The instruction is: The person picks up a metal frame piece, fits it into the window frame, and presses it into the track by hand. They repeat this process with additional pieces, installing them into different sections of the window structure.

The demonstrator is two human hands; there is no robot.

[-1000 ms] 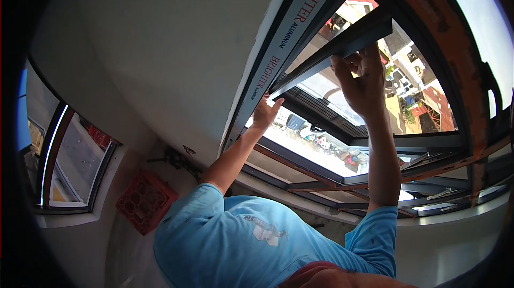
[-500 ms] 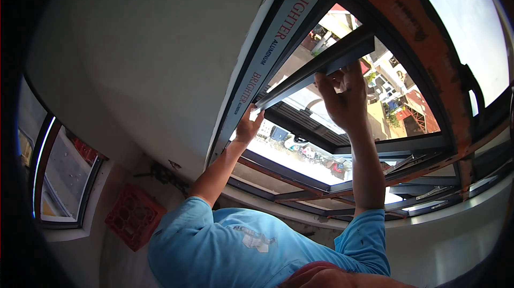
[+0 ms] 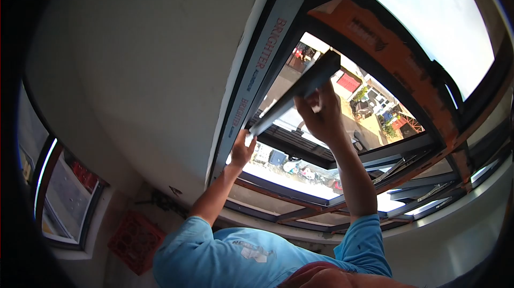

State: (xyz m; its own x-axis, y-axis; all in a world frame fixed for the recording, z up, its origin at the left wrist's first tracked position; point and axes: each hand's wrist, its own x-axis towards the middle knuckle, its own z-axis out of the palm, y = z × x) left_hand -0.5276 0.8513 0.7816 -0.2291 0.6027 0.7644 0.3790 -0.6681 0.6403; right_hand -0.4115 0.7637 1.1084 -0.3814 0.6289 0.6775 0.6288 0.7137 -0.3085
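Observation:
A dark metal bar (image 3: 300,91) slants in front of the window opening, its broad end at the upper right. My right hand (image 3: 321,114) grips it near that end, fingers curled around its lower side. My left hand (image 3: 243,150) pinches the bar's narrow lower end, beside the window frame (image 3: 263,57) with its printed "BRIGHTER ALUMINUM" tape. Beyond the bar, buildings and a street show through the opening.
A window panel edge with torn orange tape (image 3: 369,36) is at the upper right. Metal stay arms (image 3: 393,169) lie along the lower frame. A red crate (image 3: 136,242) stands at lower left, near another window (image 3: 67,197).
The bar and my right hand have shifted left and down in the view. My left hand is slightly lower and further left. The window and its frame have also shifted in view.

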